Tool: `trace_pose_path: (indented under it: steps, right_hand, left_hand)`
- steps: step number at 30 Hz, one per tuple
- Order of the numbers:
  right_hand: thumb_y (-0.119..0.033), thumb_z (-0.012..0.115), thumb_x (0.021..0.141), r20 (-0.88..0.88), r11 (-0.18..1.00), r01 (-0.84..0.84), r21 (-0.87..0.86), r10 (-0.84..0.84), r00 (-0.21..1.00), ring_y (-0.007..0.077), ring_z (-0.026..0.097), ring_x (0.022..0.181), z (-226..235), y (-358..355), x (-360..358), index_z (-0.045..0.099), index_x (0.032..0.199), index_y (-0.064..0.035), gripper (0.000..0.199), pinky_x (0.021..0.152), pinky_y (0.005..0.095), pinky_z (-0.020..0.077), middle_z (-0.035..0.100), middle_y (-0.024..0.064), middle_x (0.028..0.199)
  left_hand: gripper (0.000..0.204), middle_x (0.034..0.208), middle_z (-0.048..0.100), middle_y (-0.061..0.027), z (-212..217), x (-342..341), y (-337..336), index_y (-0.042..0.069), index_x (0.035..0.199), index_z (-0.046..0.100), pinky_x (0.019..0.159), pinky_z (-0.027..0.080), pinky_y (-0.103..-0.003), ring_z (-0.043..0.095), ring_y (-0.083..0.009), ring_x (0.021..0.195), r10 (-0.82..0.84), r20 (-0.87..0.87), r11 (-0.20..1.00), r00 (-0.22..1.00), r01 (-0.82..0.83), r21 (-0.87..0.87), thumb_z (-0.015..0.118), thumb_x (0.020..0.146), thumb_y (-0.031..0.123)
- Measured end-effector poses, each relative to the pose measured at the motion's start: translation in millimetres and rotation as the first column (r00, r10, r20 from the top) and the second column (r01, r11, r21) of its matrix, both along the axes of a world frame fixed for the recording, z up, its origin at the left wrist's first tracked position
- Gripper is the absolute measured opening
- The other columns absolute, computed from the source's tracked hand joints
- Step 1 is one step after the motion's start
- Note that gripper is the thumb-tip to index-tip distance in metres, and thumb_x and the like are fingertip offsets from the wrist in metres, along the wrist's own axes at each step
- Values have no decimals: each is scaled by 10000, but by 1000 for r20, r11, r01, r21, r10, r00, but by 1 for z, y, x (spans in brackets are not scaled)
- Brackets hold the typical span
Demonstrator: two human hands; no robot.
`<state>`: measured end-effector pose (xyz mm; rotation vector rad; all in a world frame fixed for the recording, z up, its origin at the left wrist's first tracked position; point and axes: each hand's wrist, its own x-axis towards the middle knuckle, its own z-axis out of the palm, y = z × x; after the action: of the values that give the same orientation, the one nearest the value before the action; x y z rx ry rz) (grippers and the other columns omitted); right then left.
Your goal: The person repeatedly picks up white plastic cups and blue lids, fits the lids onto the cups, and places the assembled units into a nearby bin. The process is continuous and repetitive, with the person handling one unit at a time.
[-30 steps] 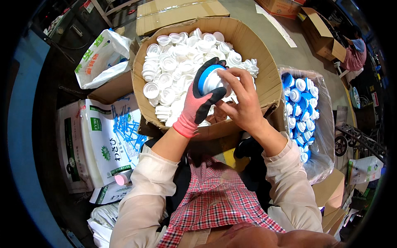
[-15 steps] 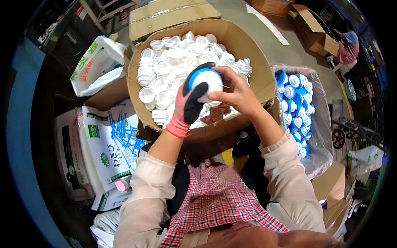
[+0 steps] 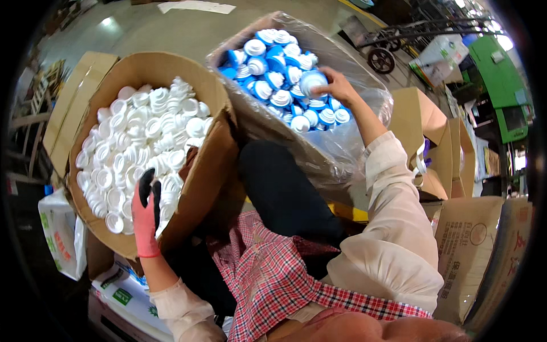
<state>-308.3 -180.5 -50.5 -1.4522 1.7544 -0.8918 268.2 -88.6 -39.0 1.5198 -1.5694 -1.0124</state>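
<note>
My right hand (image 3: 341, 89), bare, grips a round stepped plastic cap (image 3: 311, 84) at its edge, over the pile of blue-and-white caps (image 3: 274, 77). These caps fill a carton lined with clear plastic (image 3: 364, 151) on the right. My left hand (image 3: 147, 212), in a pink glove with black fingertips, is above the near right part of the white cap pile (image 3: 122, 151). Its fingers are apart, and nothing shows between them. The white caps lie in a large round-walled cardboard box (image 3: 213, 154) on the left. A brown cloth piece (image 3: 188, 162) rests by that box's inner wall.
A white printed bag (image 3: 64, 233) stands left of the cardboard box, with printed sacks (image 3: 122, 290) below it. Cardboard cartons (image 3: 470, 245) line the right side. Farther back are a wheeled cart (image 3: 382, 60) and a green cabinet (image 3: 496, 85).
My hands, together on one blue-and-white cap before, have separated. My right hand has carried a cap to the lined carton; my left has let go and opened above the white caps. The view has turned right.
</note>
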Motion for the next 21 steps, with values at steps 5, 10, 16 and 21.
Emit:
trace_pose_path:
  steps: [5, 10, 16, 21]
  right_hand:
    - [-211, 890, 578, -412, 907, 138, 398, 42, 910, 332, 541, 1164, -120, 34, -87, 500, 1311, -52, 845, 946, 409, 453, 548, 184, 1280]
    - [-124, 862, 626, -134, 589, 117, 800, -14, 991, 358, 598, 1076, -207, 43, -106, 460, 1367, -67, 846, 705, 504, 572, 555, 172, 1264]
    - [-177, 772, 689, -420, 647, 214, 732, 180, 890, 419, 665, 876, -279, 62, -127, 677, 1011, 51, 405, 689, 526, 557, 621, 226, 1169]
    - [-139, 672, 763, -666, 779, 219, 588, 313, 677, 381, 656, 964, -259, 65, -105, 679, 992, 25, 282, 776, 465, 537, 647, 236, 1104]
  left_hand:
    - [364, 1208, 608, -165, -22, -31, -1, -24, 1237, 539, 998, 402, -350, 558, -285, 1156, -202, 240, 979, 950, 199, 38, 522, 875, 10]
    - [447, 1234, 580, -215, -65, -31, 4, -39, 1292, 483, 1006, 398, -401, 535, -362, 1161, -148, 523, 988, 839, 148, 41, 559, 852, -7]
    - [396, 1204, 592, -215, -55, -44, 1, -28, 1270, 506, 963, 424, -410, 548, -372, 1124, -95, 451, 995, 888, 78, 57, 550, 878, 8]
    - [377, 1198, 595, -211, -60, -42, 4, -39, 1237, 523, 964, 416, -417, 548, -374, 1116, -38, 519, 999, 854, 28, 26, 560, 867, 21]
